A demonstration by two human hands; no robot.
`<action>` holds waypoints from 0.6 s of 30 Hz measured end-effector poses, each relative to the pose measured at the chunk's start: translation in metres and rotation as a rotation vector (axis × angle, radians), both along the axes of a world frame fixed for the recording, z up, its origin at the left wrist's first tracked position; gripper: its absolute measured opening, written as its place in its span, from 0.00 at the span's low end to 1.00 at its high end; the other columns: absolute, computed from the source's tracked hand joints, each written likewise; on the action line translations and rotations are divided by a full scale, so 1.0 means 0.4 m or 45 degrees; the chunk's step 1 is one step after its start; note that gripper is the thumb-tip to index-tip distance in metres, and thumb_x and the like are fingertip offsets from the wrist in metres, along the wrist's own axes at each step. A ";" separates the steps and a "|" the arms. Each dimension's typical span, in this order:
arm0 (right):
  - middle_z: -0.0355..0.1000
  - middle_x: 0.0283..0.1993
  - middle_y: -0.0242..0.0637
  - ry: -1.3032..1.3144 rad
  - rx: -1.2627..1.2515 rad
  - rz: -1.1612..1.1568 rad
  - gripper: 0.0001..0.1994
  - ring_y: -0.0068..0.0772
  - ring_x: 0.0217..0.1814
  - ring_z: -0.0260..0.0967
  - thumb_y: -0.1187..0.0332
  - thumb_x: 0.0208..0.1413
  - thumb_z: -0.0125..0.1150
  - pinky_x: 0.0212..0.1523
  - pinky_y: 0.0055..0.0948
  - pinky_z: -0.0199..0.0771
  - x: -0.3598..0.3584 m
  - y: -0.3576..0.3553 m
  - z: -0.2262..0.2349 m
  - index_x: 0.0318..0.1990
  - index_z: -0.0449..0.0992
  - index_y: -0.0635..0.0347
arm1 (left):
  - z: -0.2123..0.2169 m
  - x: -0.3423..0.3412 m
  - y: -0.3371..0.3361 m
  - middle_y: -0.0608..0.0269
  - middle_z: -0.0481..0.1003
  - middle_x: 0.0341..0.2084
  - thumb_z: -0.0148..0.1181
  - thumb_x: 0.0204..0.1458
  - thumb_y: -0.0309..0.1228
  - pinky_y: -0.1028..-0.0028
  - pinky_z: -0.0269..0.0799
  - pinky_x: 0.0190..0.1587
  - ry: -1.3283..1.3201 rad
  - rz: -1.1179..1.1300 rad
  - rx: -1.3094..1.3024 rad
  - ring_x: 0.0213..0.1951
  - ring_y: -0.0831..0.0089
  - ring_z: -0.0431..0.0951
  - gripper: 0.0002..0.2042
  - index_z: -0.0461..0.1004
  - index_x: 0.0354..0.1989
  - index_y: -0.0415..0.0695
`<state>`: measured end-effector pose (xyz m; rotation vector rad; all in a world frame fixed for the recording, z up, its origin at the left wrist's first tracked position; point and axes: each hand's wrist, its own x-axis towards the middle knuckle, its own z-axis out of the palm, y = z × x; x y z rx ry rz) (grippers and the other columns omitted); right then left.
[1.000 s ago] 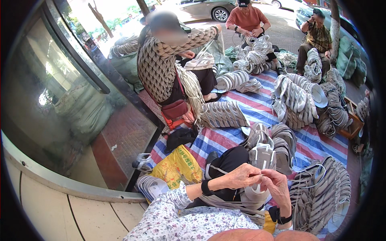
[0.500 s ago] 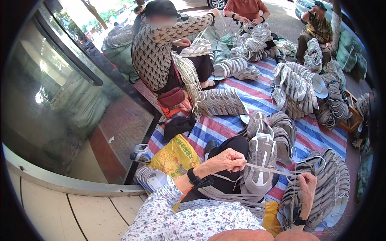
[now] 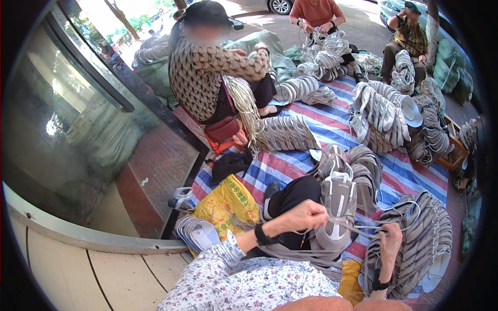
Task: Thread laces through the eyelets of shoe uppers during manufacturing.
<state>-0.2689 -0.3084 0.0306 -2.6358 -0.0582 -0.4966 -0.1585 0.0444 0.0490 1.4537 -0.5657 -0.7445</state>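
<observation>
A pale grey shoelace runs loosely between my hands in a few strands. My left hand is closed in a pinch on it, and my right hand grips the other end with curled fingers. Just behind the lace, a grey and white sneaker stands with its toe toward me; my left hand partly overlaps its side. More long grey laces lie across my lap below the shoe. Close to my right hand is a long stack of grey shoe uppers.
A striped plastic sheet covers the ground, with stacks of shoe uppers on it. A yellow bag lies left of my knee. Co-workers sit beyond, one in a patterned top. A glass door stands at left.
My left hand has shifted a little right, and the lace between my hands has gone from taut to slack. The nearest co-worker's raised arm has come down.
</observation>
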 end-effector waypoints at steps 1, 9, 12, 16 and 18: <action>0.73 0.42 0.32 0.122 0.366 0.015 0.07 0.20 0.31 0.70 0.79 0.51 0.61 0.27 0.24 0.67 0.011 0.062 0.023 0.38 0.77 0.67 | 0.017 -0.008 -0.022 0.73 0.70 0.18 0.53 0.61 0.30 0.80 0.62 0.25 -0.059 -0.041 0.043 0.22 0.86 0.66 0.11 0.76 0.27 0.38; 0.75 0.30 0.33 0.790 1.485 0.363 0.08 0.18 0.25 0.71 0.80 0.58 0.57 0.28 0.17 0.72 0.057 0.292 0.152 0.44 0.77 0.71 | 0.039 -0.062 -0.079 0.62 0.65 0.16 0.53 0.59 0.29 0.72 0.63 0.25 -0.412 0.006 0.091 0.22 0.79 0.61 0.11 0.72 0.29 0.32; 0.74 0.26 0.30 0.843 1.461 0.293 0.05 0.16 0.25 0.68 0.78 0.57 0.61 0.28 0.17 0.69 0.039 0.281 0.141 0.39 0.79 0.71 | 0.041 -0.075 -0.078 0.62 0.64 0.16 0.54 0.59 0.29 0.72 0.64 0.26 -0.318 -0.022 0.112 0.22 0.79 0.62 0.10 0.72 0.29 0.33; 0.70 0.23 0.26 0.729 1.048 0.192 0.05 0.13 0.26 0.62 0.74 0.53 0.66 0.26 0.20 0.61 0.028 0.284 0.148 0.31 0.78 0.68 | 0.034 -0.080 -0.085 0.66 0.64 0.16 0.54 0.58 0.29 0.73 0.64 0.26 -0.336 -0.037 0.061 0.23 0.83 0.62 0.09 0.73 0.29 0.35; 0.72 0.24 0.26 0.651 1.116 0.187 0.05 0.14 0.29 0.64 0.74 0.53 0.64 0.28 0.20 0.64 0.043 0.291 0.126 0.32 0.79 0.69 | 0.036 -0.063 -0.066 0.67 0.68 0.17 0.54 0.58 0.29 0.74 0.66 0.27 -0.369 -0.031 0.194 0.24 0.83 0.65 0.09 0.74 0.29 0.36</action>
